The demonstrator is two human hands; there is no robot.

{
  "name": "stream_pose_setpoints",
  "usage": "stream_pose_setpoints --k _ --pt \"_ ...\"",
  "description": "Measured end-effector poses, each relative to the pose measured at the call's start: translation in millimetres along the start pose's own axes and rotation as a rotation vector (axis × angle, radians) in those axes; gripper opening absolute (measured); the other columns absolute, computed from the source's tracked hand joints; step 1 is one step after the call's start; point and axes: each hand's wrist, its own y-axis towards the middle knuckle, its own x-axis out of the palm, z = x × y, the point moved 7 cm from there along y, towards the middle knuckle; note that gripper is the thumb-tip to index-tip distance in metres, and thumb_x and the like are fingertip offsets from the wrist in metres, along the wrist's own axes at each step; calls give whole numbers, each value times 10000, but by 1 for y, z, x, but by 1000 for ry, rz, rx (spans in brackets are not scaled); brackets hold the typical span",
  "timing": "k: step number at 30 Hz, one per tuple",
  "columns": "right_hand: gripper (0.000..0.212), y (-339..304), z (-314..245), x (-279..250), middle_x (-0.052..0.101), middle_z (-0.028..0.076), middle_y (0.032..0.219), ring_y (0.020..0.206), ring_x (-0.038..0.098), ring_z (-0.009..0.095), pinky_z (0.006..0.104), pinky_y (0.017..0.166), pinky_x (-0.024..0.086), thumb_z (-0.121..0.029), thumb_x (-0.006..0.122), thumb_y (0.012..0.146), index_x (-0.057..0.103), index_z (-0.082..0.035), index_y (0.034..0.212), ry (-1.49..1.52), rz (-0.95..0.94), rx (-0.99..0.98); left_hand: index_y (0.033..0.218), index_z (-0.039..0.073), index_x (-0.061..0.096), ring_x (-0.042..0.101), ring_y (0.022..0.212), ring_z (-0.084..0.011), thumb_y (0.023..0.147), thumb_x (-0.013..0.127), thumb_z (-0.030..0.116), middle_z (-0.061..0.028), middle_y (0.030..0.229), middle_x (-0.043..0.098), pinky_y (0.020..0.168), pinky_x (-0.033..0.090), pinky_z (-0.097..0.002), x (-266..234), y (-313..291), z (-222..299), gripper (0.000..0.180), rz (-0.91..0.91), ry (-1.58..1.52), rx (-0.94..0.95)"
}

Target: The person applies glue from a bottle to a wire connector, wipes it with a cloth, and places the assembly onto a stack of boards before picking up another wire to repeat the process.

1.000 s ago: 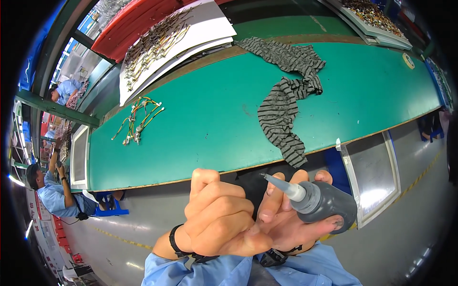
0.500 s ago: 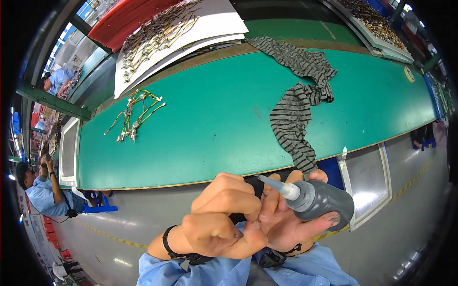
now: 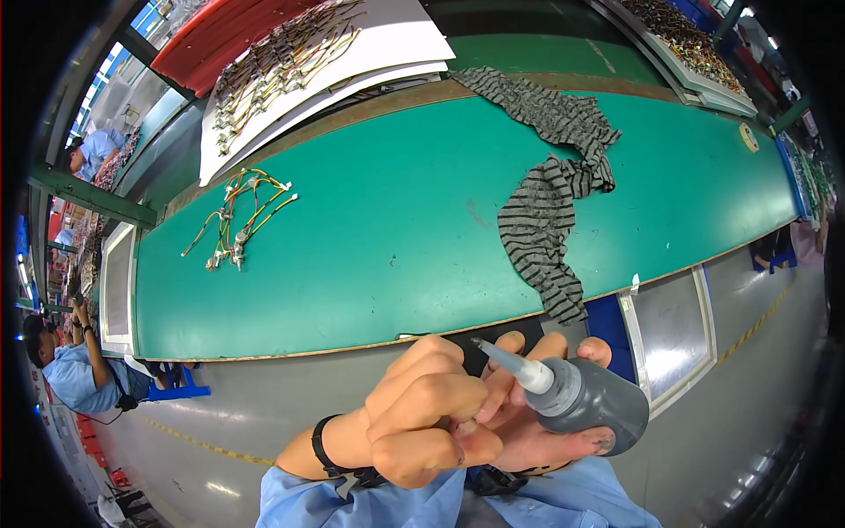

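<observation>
A dark grey squeeze bottle (image 3: 607, 407) with a pale cap and tapered nozzle lies tilted in my right hand (image 3: 532, 437), its tip pointing up and left. My right thumb and fingers wrap the bottle, and dark smudges mark the thumb. Close against that hand, my left hand (image 3: 421, 412) is closed, fingers curled and thumb tip pressed toward the right fingers. Whatever it pinches, if anything, is hidden. Both hands are in front of the table's near edge. Beyond them, a grey and black striped cloth (image 3: 537, 211) hangs slightly over that edge.
Several wired metal parts (image 3: 238, 236) lie at the left of the green tabletop (image 3: 387, 211). More cover a white board (image 3: 387, 44) behind. A tape roll (image 3: 748, 137) sits far right. A framed panel (image 3: 673, 334) stands below the edge. A seated co-worker (image 3: 75, 374) is at left.
Both hands and the bottle have sunk slightly lower in view. My left fingers have shifted a little right and closer to the right hand. The whole view has moved a little.
</observation>
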Motion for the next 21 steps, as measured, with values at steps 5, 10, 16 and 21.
stream_pose_setpoints --k 5,10,16,21 --pt "732 -2 4 0 501 77 761 415 480 167 301 479 420 -681 381 905 333 -43 1260 22 100 85 643 49 433 445 529 -206 601 634 -74 -131 762 560 474 330 -319 -6 -9 1 239 87 -13 22" --pt "719 -1 6 0 511 77 771 412 498 163 290 501 427 -661 388 917 326 -37 1269 59 52 150 657 22 525 468 530 -204 584 606 -51 -112 723 556 478 324 -321 -19 7 -5 132 133 84 -162" --pt "724 -1 5 1 516 78 771 414 508 149 275 582 407 -658 401 915 325 -35 1275 118 16 83 645 27 578 472 514 -187 562 604 17 -71 636 546 509 294 -317 -18 12 -12 88 -79 151 -297" --pt "736 5 -4 6 511 84 737 414 516 141 281 619 362 -661 432 902 327 -32 1268 18 -115 18 604 54 565 459 499 -184 541 601 80 -38 571 522 531 257 -312 -13 17 1 77 -184 337 -252"
